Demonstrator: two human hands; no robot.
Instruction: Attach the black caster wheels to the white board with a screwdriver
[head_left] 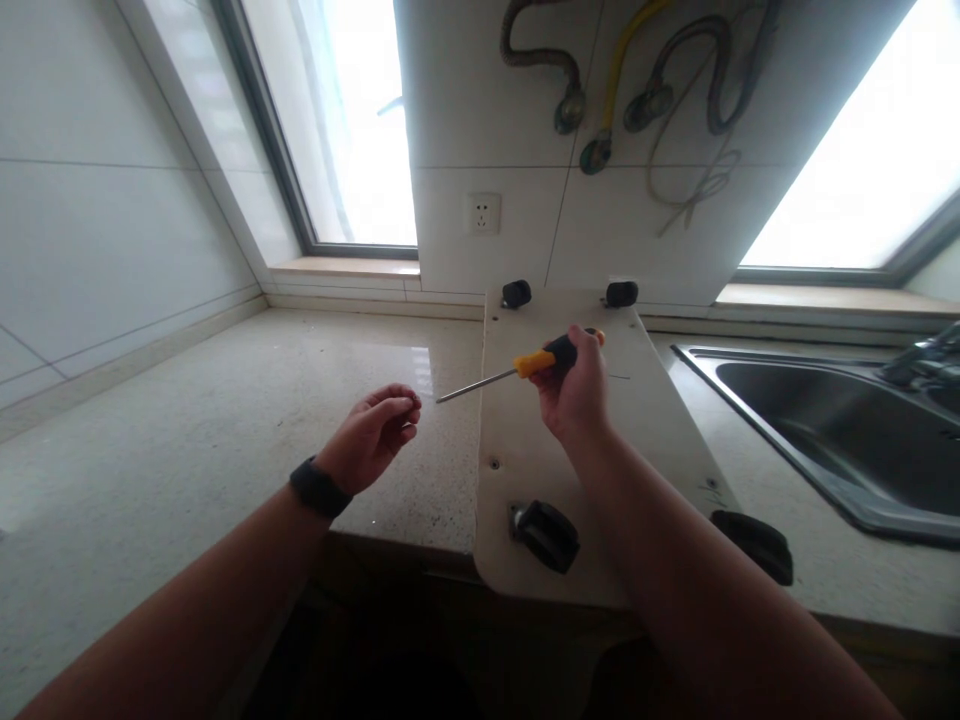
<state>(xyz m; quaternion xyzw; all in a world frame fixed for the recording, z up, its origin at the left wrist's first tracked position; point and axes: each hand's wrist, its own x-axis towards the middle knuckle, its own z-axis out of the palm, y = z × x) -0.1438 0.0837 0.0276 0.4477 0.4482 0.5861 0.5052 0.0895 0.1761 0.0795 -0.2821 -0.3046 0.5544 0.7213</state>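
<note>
My right hand (574,385) is closed around the black and yellow handle of a screwdriver (534,362). Its shaft points left, and the tip stops just short of my left hand (379,430). The fingers of that hand are pinched together over the countertop; what they hold, if anything, is too small to name. Beneath my right hand lies a pale board (547,440) with rounded corners. Black casters are fixed near its corners: one front left (549,536), one front right (754,545), one back left (516,293) and one back right (621,293).
The board lies on a speckled stone countertop (187,450) and juts past its front edge. A steel sink (847,430) with a faucet (926,358) is at the right. On the back wall are a socket (484,213), a yellow pipe (619,80) and flexible hoses (536,55).
</note>
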